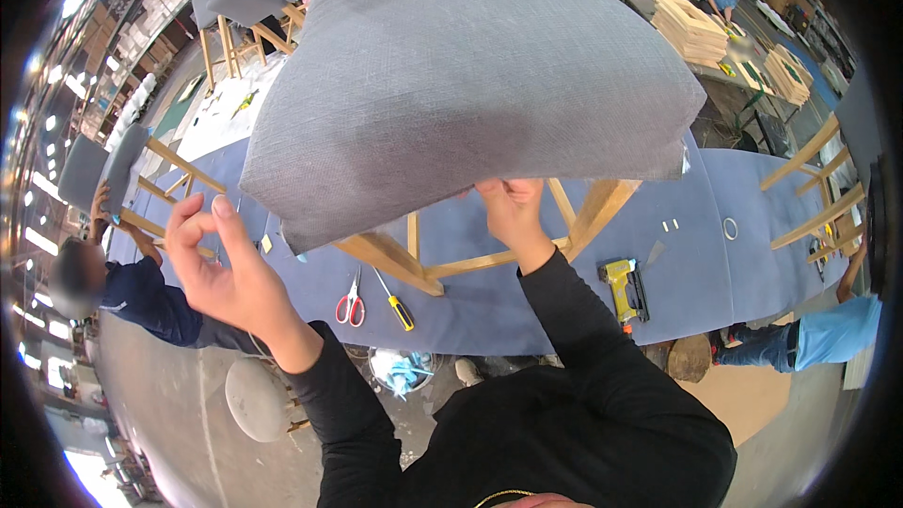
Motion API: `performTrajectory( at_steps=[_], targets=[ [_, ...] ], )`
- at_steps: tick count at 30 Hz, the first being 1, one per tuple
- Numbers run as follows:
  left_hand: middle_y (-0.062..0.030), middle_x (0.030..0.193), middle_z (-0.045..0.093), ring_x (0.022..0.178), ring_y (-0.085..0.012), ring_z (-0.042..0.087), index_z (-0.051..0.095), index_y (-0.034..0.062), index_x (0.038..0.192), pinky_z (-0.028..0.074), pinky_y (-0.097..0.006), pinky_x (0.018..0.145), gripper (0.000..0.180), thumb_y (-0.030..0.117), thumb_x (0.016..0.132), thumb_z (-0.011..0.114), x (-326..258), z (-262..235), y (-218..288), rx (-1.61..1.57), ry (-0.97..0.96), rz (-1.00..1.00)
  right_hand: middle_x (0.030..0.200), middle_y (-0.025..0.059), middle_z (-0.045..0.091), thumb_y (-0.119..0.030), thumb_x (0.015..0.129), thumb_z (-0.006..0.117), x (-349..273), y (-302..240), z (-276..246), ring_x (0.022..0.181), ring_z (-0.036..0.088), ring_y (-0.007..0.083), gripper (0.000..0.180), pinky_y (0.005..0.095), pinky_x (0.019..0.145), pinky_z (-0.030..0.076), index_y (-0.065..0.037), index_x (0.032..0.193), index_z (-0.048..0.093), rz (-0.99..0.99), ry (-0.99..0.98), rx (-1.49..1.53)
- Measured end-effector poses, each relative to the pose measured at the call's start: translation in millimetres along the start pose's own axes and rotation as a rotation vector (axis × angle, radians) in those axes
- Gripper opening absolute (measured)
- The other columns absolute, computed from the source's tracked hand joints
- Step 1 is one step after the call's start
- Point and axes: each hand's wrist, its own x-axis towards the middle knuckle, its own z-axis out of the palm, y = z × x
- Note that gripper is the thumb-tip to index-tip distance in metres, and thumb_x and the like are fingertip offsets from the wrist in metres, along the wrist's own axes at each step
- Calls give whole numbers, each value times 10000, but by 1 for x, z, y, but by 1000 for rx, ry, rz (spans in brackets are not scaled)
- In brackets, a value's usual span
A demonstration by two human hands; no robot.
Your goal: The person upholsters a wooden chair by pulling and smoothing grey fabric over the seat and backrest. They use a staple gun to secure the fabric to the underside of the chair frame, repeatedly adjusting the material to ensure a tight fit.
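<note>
A chair with a grey fabric seat [470, 75] and light wooden legs [395, 259] lies tipped on a blue-covered workbench [724, 263]. My right hand [513, 212] grips the lower edge of the grey seat from underneath. My left hand [212, 263] is raised to the left of the seat, fingers spread and curled, holding nothing that I can make out.
Red-handled scissors [351, 301], a yellow-handled screwdriver [395, 303] and a yellow staple gun [625, 290] lie on the bench. More chairs [245, 14] stand at the back left. A person in dark blue [132, 292] is at left, another in light blue [828, 334] at right. Stacked wooden parts [691, 28] sit beyond.
</note>
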Motion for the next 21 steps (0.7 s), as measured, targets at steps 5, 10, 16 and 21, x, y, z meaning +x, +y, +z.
performTrajectory(
  at_steps=[5,10,16,21],
  targets=[
    [-55,1281,630,1192,-294,568,674,172,1254,378,-514,1070,580,242,700,832,11,35,108,-19,-527,521,1042,63,716,-143,996,684,26,6,3,933,660,151,164,315,834,535,-9,1089,696,-10,137,52],
    [1,1394,577,1267,-251,524,555,255,1433,321,-469,1098,892,298,597,865,1,89,103,175,-457,650,1086,54,710,-120,1036,591,43,24,-6,1011,633,142,188,315,900,503,1,1135,696,89,62,55],
    [18,1385,569,1214,-222,538,563,255,1418,342,-473,1030,889,303,584,863,29,117,93,88,-389,702,1156,64,695,-122,1047,575,84,29,-17,1070,610,134,234,296,947,479,30,1201,663,64,-60,-135],
    [20,1369,559,1210,-229,546,480,253,1473,362,-495,1028,943,316,620,876,48,139,81,206,-406,739,1211,58,675,-163,1045,603,95,-4,-20,1067,615,131,307,288,943,481,30,1284,618,297,-151,-185]
  ],
)
